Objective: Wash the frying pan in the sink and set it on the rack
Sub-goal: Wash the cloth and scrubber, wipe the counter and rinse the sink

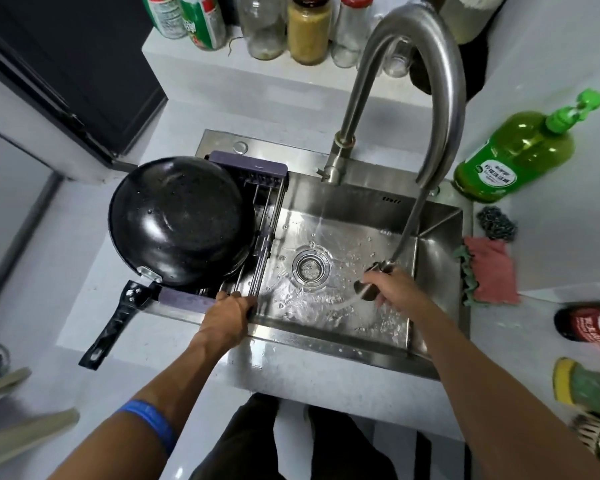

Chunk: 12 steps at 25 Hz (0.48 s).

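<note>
Frying pan [181, 220] is lying inverted on rack [250, 168], frame left. You are gripping rack's near rail with left hand [227, 315]; right hand [392, 289] is grasping spray head [373, 284], rinsing sink [343, 199]. Next: stow sprayer, likely.

The sink [437, 237] is brushed steel, wet and shiny. Left of it, the pan [181, 220] lies glossy black and beaded with water on a rack [257, 209] of metal rods with matt purple plastic ends. Right of the sink sits a coarse wire scourer [496, 223] and a pink cloth [492, 271].
</note>
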Each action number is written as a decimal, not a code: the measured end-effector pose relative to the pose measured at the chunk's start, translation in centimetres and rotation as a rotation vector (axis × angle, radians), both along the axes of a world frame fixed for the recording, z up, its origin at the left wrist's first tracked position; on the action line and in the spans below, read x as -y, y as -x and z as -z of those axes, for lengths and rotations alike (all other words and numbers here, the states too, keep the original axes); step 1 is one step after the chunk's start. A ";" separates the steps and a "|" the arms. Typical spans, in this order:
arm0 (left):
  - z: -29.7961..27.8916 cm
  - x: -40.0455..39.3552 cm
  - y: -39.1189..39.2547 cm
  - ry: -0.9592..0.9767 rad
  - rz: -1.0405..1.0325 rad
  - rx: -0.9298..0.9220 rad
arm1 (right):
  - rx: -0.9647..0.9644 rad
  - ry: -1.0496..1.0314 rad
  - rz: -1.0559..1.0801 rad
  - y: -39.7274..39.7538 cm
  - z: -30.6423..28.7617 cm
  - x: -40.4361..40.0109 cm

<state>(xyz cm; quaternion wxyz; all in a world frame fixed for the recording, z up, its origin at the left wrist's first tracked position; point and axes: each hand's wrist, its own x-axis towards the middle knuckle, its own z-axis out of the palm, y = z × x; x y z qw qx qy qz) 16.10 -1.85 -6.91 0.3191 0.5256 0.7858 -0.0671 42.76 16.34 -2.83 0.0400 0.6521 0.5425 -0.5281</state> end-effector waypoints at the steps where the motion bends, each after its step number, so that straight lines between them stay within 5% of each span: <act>1: 0.1 0.1 0.0 -0.003 0.008 -0.007 | 0.007 -0.058 0.035 -1.4 0.0 -0.5; 5: 0.2 0.0 0.2 0.019 0.025 0.010 | 0.156 -0.221 0.041 -3.0 0.0 -0.8; 12: -0.1 0.7 -0.1 -0.086 -0.019 0.041 | -0.231 0.100 0.017 6.2 -0.6 5.2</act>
